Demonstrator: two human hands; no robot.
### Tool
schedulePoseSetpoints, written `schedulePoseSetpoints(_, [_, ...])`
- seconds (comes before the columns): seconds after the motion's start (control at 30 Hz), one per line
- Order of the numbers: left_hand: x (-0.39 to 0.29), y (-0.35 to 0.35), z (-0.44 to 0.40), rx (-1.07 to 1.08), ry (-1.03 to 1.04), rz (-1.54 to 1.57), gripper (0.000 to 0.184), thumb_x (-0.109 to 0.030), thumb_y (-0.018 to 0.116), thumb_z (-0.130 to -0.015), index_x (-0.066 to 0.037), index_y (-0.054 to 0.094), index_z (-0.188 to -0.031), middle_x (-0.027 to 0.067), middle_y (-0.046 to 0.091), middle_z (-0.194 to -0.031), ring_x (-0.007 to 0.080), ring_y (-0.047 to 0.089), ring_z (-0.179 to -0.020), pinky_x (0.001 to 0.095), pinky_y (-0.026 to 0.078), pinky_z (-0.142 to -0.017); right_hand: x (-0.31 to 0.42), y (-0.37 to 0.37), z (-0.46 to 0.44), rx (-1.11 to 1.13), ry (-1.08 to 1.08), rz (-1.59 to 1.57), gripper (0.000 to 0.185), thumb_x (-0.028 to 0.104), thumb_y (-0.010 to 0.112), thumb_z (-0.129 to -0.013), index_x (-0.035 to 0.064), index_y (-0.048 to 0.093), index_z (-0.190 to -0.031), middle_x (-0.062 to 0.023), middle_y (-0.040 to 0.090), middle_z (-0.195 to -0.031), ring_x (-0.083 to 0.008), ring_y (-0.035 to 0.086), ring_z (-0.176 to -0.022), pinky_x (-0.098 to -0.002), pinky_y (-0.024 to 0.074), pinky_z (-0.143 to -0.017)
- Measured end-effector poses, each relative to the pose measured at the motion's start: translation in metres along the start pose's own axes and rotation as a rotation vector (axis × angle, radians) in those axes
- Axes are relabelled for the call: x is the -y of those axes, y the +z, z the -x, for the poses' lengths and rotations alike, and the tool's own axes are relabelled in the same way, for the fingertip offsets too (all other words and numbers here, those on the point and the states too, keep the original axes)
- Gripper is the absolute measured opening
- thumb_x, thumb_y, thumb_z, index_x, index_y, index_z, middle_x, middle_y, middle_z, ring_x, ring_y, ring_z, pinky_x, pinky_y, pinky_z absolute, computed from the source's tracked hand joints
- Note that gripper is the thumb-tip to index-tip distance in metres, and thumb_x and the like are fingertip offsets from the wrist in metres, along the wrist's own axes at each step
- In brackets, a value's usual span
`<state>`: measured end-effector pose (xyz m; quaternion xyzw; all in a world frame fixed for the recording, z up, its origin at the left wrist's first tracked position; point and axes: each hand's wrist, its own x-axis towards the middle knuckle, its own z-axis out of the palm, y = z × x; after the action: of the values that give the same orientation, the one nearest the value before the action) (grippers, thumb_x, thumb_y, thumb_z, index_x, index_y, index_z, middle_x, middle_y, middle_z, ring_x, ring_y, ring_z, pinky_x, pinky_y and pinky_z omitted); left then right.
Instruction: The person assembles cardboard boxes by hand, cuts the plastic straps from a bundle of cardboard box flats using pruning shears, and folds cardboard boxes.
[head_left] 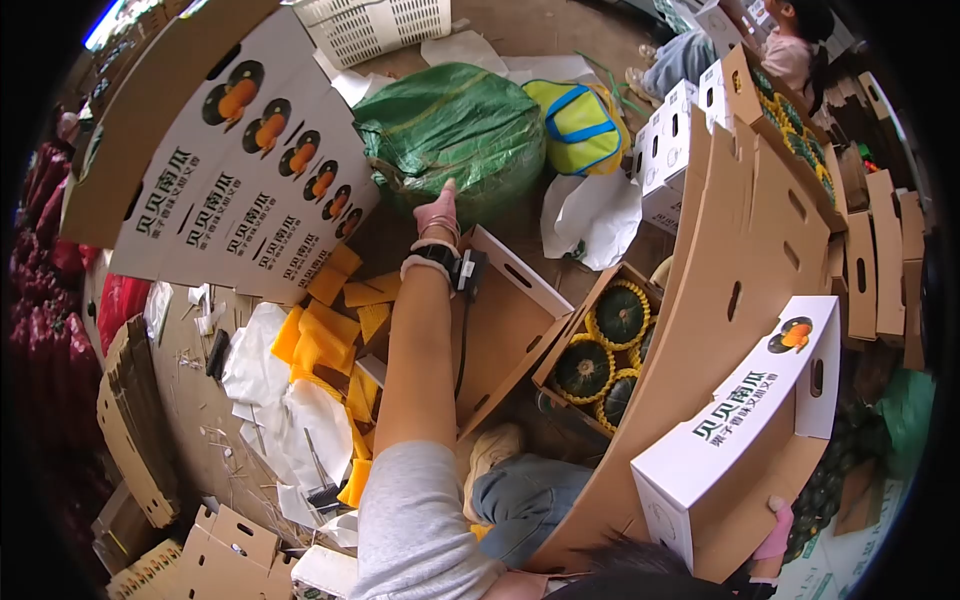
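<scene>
Head view puts your hands well apart. Your left hand point(438, 215) reaches out over the open brown carton point(515, 325), near the green wrapped bundle point(455, 120); whether it touches the bundle or grips anything, you cannot tell from here. Your right hand point(773, 535) is clamped on the edge of the printed carton point(735, 420), low on your right, which stands folded into shape and tilted, with no pumpkins visible inside.

Beside the brown carton, a packed carton point(572, 406) holds round, ribbed, dark green pumpkins point(620, 312), each cradled in a yellow net sleeve. Farther off at upper right, another filled carton point(745, 90) shows similar rows, so some packing looks done. Left over are loose dark green rounds point(845, 490) at lower right, a tied-down look being too blurred to confirm, and flattened cardboard point(140, 420) stacked at left.

Soft, bright yellow pieces point(320, 335) lie heaped beside crumpled white paper point(265, 370). The bundle is glossy, creased plastic; the large printed panel point(240, 180) is smooth and stiff.
</scene>
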<state>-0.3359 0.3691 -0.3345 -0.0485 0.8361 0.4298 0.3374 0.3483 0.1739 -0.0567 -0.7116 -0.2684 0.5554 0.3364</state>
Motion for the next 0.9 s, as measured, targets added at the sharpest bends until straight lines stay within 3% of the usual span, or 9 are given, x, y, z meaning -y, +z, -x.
schedulePoseSetpoints(0.1, [-0.001,0.017,-0.015,-0.047,-0.093,0.086,0.099,-0.044,0.079,-0.060,0.007,0.030,-0.130,0.0273,0.039,-0.132,0.0356,0.043,-0.121,0.0379,0.034,-0.102,0.009,0.011,0.008,0.009,0.109,-0.069,0.054,0.031,0.053,-0.074,0.0018,0.046,-0.119,-0.0141,0.057,-0.105,-0.0283,0.059,-0.091,-0.0385,0.0507,-0.079])
schedulePoseSetpoints(0.23, [0.003,0.007,-0.019,-0.027,-0.047,-0.067,0.096,-0.037,0.082,-0.057,0.005,0.035,-0.129,0.0250,0.043,-0.131,0.0338,0.047,-0.118,0.0366,0.038,-0.100,0.020,0.042,0.020,-0.103,0.072,-0.036,0.054,0.030,0.052,-0.074,0.0015,0.046,-0.120,-0.0144,0.057,-0.105,-0.0288,0.058,-0.092,-0.0386,0.0504,-0.080])
schedulePoseSetpoints(0.37, [0.006,0.006,-0.012,-0.236,0.102,-0.195,0.083,-0.041,0.079,-0.059,0.003,0.045,-0.121,0.0258,0.053,-0.119,0.0346,0.052,-0.113,0.0376,0.040,-0.096,0.018,0.024,0.015,-0.134,0.061,0.020,0.051,0.030,0.053,-0.074,0.0010,0.048,-0.117,-0.0142,0.057,-0.106,-0.0292,0.057,-0.096,-0.0406,0.0483,-0.083])
schedulePoseSetpoints(0.5, [-0.009,-0.007,-0.016,-0.054,0.058,-0.251,0.067,-0.037,0.073,-0.065,0.008,0.056,-0.111,0.0259,0.056,-0.115,0.0331,0.054,-0.110,0.0362,0.041,-0.092,0.013,0.022,0.011,-0.137,0.065,0.001,0.051,0.030,0.053,-0.074,0.0009,0.048,-0.116,-0.0141,0.057,-0.106,-0.0292,0.057,-0.096,-0.0405,0.0481,-0.083])
schedulePoseSetpoints(0.63, [0.002,0.005,-0.042,-0.178,0.180,0.019,0.057,-0.029,0.074,-0.064,0.008,0.060,-0.104,0.0220,0.062,-0.105,0.0318,0.060,-0.097,0.0348,0.044,-0.085,0.007,0.020,0.004,-0.136,0.062,-0.023,0.051,0.030,0.053,-0.074,0.0007,0.049,-0.116,-0.0139,0.057,-0.106,-0.0291,0.057,-0.095,-0.0405,0.0480,-0.083])
schedulePoseSetpoints(0.67, [-0.002,0.003,-0.048,-0.080,0.192,0.248,0.053,-0.025,0.075,-0.062,0.008,0.061,-0.101,0.0195,0.064,-0.101,0.0283,0.061,-0.090,0.0337,0.044,-0.083,0.006,0.018,0.004,-0.138,0.060,-0.024,0.051,0.030,0.053,-0.074,0.0007,0.049,-0.116,-0.0139,0.056,-0.106,-0.0291,0.057,-0.095,-0.0405,0.0480,-0.083])
schedulePoseSetpoints(0.7, [-0.008,-0.001,-0.057,0.013,0.235,0.285,0.059,-0.020,0.071,-0.068,0.004,0.048,-0.117,0.0165,0.060,-0.103,0.0310,0.060,-0.083,0.0488,0.049,-0.067,0.006,0.017,0.003,-0.138,0.056,-0.024,0.051,0.030,0.053,-0.074,0.0007,0.049,-0.116,-0.0139,0.056,-0.106,-0.0291,0.057,-0.095,-0.0405,0.0479,-0.083])
schedulePoseSetpoints(0.8, [-0.048,-0.022,-0.038,0.092,0.377,0.355,0.047,-0.017,0.071,-0.068,-0.002,0.052,-0.108,0.0128,0.059,-0.098,0.0280,0.060,-0.075,0.0454,0.050,-0.058,0.002,0.016,-0.004,-0.138,0.053,-0.039,0.050,0.029,0.053,-0.074,0.0006,0.049,-0.115,-0.0137,0.056,-0.106,-0.0290,0.056,-0.095,-0.0405,0.0478,-0.083])
schedulePoseSetpoints(0.9, [-0.079,-0.028,0.019,0.350,0.396,0.867,0.031,-0.009,0.068,-0.071,-0.006,0.058,-0.100,0.0085,0.062,-0.090,0.0247,0.061,-0.077,0.0415,0.052,-0.057,0.000,0.024,-0.011,-0.136,0.054,-0.046,0.050,0.029,0.053,-0.074,0.0005,0.049,-0.115,-0.0136,0.056,-0.106,-0.0290,0.056,-0.095,-0.0405,0.0477,-0.083])
